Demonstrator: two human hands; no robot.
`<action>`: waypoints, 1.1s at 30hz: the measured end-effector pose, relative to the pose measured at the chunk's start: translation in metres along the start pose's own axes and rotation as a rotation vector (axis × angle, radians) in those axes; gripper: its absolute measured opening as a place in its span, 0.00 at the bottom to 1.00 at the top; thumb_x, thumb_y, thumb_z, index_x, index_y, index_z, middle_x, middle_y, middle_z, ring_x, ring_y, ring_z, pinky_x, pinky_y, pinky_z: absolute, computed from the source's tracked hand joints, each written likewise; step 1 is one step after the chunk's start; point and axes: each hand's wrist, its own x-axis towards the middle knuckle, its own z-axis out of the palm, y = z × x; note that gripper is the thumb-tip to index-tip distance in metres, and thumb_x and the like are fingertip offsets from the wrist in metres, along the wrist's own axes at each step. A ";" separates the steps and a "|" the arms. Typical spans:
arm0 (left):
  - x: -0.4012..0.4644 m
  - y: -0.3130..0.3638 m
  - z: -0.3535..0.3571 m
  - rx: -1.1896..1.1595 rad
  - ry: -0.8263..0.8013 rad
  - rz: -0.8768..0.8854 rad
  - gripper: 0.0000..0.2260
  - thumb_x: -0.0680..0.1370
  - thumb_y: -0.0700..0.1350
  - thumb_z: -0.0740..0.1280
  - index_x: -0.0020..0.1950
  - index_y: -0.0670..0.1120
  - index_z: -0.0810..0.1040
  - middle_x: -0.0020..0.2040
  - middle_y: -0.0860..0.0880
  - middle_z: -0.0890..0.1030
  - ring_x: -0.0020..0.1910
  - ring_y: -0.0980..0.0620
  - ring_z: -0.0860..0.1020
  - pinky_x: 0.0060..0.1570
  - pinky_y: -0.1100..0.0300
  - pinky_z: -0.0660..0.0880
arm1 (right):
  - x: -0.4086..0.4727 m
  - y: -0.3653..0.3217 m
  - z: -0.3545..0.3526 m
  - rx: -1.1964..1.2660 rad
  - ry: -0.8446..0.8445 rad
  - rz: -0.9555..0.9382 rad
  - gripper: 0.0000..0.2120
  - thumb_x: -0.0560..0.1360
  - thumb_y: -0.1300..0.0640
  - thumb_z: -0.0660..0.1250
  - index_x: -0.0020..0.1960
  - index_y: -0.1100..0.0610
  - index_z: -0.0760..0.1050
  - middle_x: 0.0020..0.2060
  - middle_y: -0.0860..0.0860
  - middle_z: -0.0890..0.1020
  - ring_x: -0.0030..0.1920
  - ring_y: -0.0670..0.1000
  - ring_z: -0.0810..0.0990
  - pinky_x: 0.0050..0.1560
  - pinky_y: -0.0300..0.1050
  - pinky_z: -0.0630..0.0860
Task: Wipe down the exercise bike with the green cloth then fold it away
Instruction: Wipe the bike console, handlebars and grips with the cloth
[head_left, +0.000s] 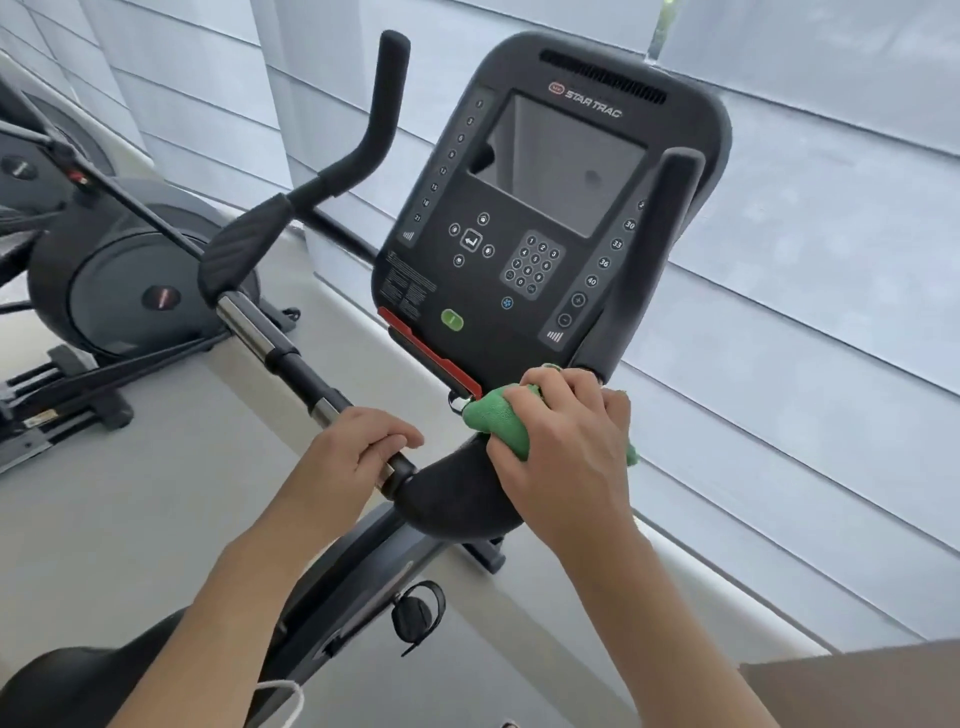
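**Green cloth pressed at the base of the bike console**

Right hand (558, 441) clenched around the green cloth (496, 418), a bunched wad of nubby, towel-like fabric. Cloth sits pressed against the exercise bike (457, 499) just below the console's lower edge, where the right handlebar meets the curved matte-black centre housing. A small tail of cloth shows past the far side of the hand.

Left hand (358, 454) wrapped around the left handlebar (291, 358), fingers curled over the top, gripping where the bar runs into the centre housing. The bar is a straight tube: polished chrome sections alternating with black sleeves, then a flattened, ribbed rubber pad, then a bent black foam-like grip rising upward.

Console (540, 218) is a rounded, dark plastic slab, tilted back. Glossy rectangular screen, reflective; "STAR TRAC" lettering above it, a slotted vent along the top. Below: a round-button keypad, arrow keys, one green oval button, a red strip on the lower left edge.

Another exercise machine (119, 291) stands to the left, grey disc-shaped housing, well apart. Pale horizontal window blinds (831, 260) behind. Floor smooth, light grey.
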 end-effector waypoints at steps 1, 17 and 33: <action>0.001 -0.003 -0.002 -0.026 -0.019 0.009 0.14 0.85 0.38 0.62 0.53 0.53 0.85 0.55 0.54 0.81 0.56 0.59 0.79 0.52 0.73 0.73 | -0.004 -0.007 0.002 -0.043 0.010 -0.006 0.12 0.73 0.48 0.67 0.54 0.50 0.82 0.59 0.46 0.81 0.62 0.55 0.75 0.58 0.54 0.66; 0.008 -0.042 -0.014 -0.062 -0.149 0.342 0.11 0.83 0.42 0.60 0.55 0.48 0.83 0.50 0.56 0.81 0.61 0.59 0.72 0.61 0.68 0.69 | -0.085 -0.099 0.026 -0.055 0.095 0.136 0.24 0.72 0.58 0.77 0.67 0.56 0.81 0.66 0.48 0.79 0.63 0.57 0.73 0.62 0.58 0.76; 0.006 -0.048 -0.015 -0.009 -0.173 0.485 0.07 0.79 0.48 0.71 0.57 0.54 0.82 0.54 0.62 0.78 0.66 0.55 0.70 0.65 0.61 0.70 | 0.018 -0.032 0.014 -0.118 0.250 0.301 0.06 0.76 0.50 0.73 0.51 0.50 0.85 0.48 0.44 0.77 0.51 0.50 0.73 0.42 0.47 0.78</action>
